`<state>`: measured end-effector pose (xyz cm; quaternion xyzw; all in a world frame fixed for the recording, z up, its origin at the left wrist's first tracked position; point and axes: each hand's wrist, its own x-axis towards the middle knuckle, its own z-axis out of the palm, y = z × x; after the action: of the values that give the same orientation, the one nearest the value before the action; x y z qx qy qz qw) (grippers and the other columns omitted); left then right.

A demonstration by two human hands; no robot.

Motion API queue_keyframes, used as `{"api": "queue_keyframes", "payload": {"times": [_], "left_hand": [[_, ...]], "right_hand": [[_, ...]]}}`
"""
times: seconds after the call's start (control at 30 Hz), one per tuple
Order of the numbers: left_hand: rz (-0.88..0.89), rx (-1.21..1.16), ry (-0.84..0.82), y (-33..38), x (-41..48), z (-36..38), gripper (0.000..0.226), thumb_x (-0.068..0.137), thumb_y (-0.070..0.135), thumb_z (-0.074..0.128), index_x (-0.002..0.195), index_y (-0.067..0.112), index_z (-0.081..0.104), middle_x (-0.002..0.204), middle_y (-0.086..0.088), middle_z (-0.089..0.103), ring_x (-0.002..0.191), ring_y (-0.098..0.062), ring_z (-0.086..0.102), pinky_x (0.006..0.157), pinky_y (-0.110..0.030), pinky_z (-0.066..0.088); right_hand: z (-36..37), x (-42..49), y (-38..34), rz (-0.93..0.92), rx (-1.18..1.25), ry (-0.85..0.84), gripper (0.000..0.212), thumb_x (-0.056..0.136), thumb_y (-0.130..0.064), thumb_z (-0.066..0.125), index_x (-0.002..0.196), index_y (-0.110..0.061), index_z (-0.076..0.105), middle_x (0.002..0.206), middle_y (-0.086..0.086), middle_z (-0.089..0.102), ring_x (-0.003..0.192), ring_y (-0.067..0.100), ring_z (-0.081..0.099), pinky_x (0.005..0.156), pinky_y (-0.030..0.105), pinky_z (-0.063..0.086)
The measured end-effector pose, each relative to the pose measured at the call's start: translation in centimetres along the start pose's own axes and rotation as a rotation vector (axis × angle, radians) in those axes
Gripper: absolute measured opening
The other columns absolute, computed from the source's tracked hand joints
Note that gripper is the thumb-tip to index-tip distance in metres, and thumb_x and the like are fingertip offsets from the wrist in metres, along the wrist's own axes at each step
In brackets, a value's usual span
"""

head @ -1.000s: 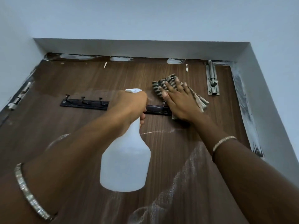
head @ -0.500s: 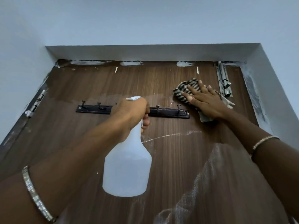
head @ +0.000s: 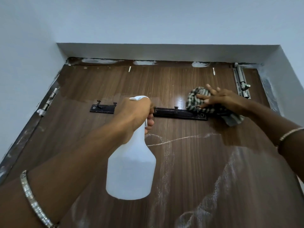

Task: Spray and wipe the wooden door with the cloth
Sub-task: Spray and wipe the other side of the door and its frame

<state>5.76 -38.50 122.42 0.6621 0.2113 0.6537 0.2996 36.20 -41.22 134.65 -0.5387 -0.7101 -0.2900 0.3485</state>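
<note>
Cloth (head: 195, 97), striped and bunched, lies flat against the door (head: 189, 162) under our right hand (head: 222, 99), whose fingers (head: 203, 96) are straight and spread, pressing it to the wood rather than gripping it. Over the last second we have swept it rightward, away from the bottle: it sat above the middle of the rail (head: 177, 113), and now its lower folds cover the rail's right end, with a hook just under the fingertips. We judge that this upper pass is nearly at the door's edge, since the bolt (head: 241, 83) stands close behind the knuckles. Ahead of the fingertips the dark, vertical-grained wood shows a wet glint, so that band looks wiped. Below the wrist, chalky streaks (head: 172, 141) curve across the panel and seem untouched, and pale dabs dot the top edge well beyond the fingertips. Our left hand (head: 133, 116) grips the bottle (head: 131, 170), fingers curled round its neck; we cannot tell whether the trigger is squeezed, and no spray shows.
</note>
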Motion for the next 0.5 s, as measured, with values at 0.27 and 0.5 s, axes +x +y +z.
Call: {"api": "queue_keyframes", "payload": {"times": [0.27, 0.5], "left_hand": [[-0.020, 0.004, -0.003, -0.2, 0.1, -1.2, 0.016, 0.084, 0.014, 0.053, 0.072, 0.009, 0.061, 0.069, -0.012, 0.065, 0.057, -0.021, 0.059, 0.041, -0.021, 0.043], [-0.016, 0.042, 0.023, -1.0, -0.4, -0.8, 0.015, 0.076, 0.019, 0.056, 0.071, 0.009, 0.065, 0.070, -0.013, 0.071, 0.057, -0.023, 0.063, 0.044, -0.023, 0.044]], "right_hand": [[1.3, 0.9, -2.8, 0.042, 0.001, -0.027, 0.069, 0.086, -0.063, 0.049, 0.151, -0.039, 0.046, 0.173, 0.000, -0.010, 0.158, 0.036, -0.011, 0.125, 0.062, -0.006], [4.8, 4.9, -10.0, -0.112, -0.069, -0.165, 0.049, 0.107, -0.049, 0.044, 0.153, -0.032, 0.047, 0.169, -0.010, -0.005, 0.157, 0.030, -0.017, 0.124, 0.051, -0.012]]}}
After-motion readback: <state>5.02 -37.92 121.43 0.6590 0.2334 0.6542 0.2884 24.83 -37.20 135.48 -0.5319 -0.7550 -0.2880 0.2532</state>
